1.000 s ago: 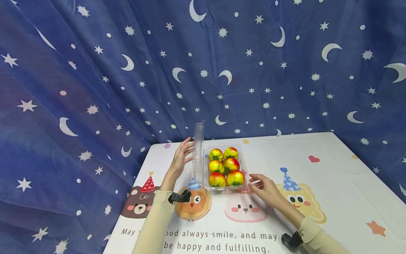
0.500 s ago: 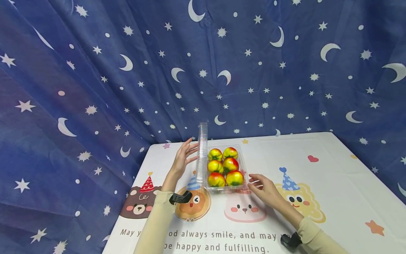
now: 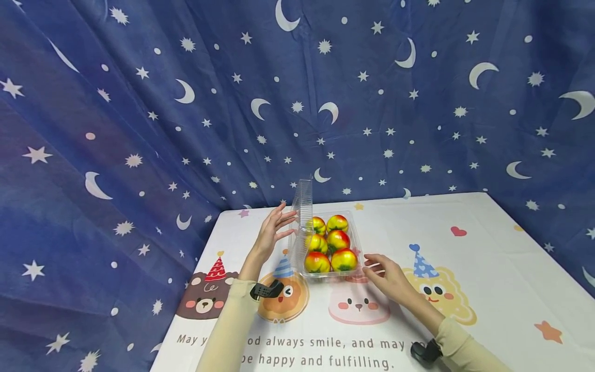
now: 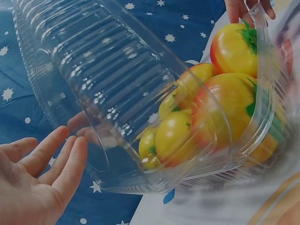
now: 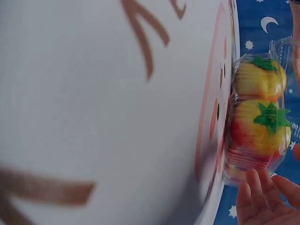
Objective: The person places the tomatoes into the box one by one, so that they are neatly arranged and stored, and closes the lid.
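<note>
A clear plastic clamshell box [image 3: 325, 275] stands on the table with its hinged lid [image 3: 304, 201] raised and tilted over the left row of fruit. Inside sit several round yellow-and-red fruits [image 3: 339, 241] with green leafy caps, in two rows. My left hand [image 3: 267, 235] is at the lid's outer left side, fingers extended; in the left wrist view its fingertips [image 4: 77, 145] lie right at the clear plastic. At the box's near right corner is my right hand [image 3: 388, 279], fingers relaxed. The right wrist view shows its fingertips [image 5: 253, 176] against the box's side.
The white tablecloth [image 3: 502, 289] carries printed cartoon figures and lettering. Behind and to the left hangs a blue curtain [image 3: 223, 129] with moons and stars. Dark straps [image 3: 267, 289] circle both wrists.
The lid has swung rightward, from nearly upright to leaning over the left fruits. My left hand has moved slightly right along with it. The right hand has stayed in place.
</note>
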A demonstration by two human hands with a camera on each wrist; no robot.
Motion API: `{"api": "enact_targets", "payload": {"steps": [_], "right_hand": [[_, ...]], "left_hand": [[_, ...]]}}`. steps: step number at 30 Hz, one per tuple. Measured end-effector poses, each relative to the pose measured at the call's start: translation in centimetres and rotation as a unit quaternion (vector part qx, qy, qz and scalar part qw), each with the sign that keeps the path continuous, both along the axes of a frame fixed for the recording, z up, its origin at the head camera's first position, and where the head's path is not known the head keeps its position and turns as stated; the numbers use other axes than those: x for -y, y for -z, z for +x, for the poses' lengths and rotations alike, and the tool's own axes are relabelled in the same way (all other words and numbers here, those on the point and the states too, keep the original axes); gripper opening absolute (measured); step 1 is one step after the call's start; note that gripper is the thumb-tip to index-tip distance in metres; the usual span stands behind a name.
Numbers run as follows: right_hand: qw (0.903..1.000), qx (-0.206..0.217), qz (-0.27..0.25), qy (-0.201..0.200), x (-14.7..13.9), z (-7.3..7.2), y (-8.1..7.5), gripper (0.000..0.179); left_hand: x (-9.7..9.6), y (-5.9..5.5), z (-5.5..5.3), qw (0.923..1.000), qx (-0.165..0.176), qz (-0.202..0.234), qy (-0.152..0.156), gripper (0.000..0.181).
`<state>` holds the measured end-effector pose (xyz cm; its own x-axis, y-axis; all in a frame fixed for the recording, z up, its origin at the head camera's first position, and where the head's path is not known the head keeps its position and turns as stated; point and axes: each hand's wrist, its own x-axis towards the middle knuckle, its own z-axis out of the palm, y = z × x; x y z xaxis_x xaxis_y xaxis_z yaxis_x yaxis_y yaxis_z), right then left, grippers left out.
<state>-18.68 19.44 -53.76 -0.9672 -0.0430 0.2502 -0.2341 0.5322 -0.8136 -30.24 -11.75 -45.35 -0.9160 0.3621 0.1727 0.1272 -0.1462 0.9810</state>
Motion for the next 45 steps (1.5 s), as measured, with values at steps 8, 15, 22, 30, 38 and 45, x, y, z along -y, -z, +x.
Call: {"api": "enact_targets", "payload": {"steps": [8,15,22,30,38,45], "right_hand": [[0.9991,0.036,-0.022,0.006,0.3,-0.1,-0.6,0.038],[0.9986,0.042,-0.033,0.001,0.2,0.0,-0.5,0.037],[0.9977,0.036,-0.057,-0.010,0.0,-0.2,-0.3,0.037],[0.9971,0.028,-0.070,-0.005,0.2,-0.1,-0.3,0.037],[0.9950,0.054,-0.084,0.001,-0.1,-0.3,-0.2,0.038],[0.9938,0.058,-0.094,0.002,-0.4,-0.4,-0.3,0.038]], "left_hand": [[-0.2,-1.1,1.0,0.9998,-0.006,-0.011,0.018,0.055],[-0.6,0.6,0.1,0.9997,-0.017,-0.013,-0.008,0.061],[-0.5,0.2,0.4,0.9995,-0.015,-0.023,0.018,0.057],[-0.8,-1.4,2.0,0.9990,-0.013,-0.022,0.036,0.054],[-1.4,-1.4,2.2,0.9987,-0.016,-0.025,0.042,0.054],[-1.9,-1.4,2.4,0.9983,-0.013,-0.026,0.050,0.054]]}}
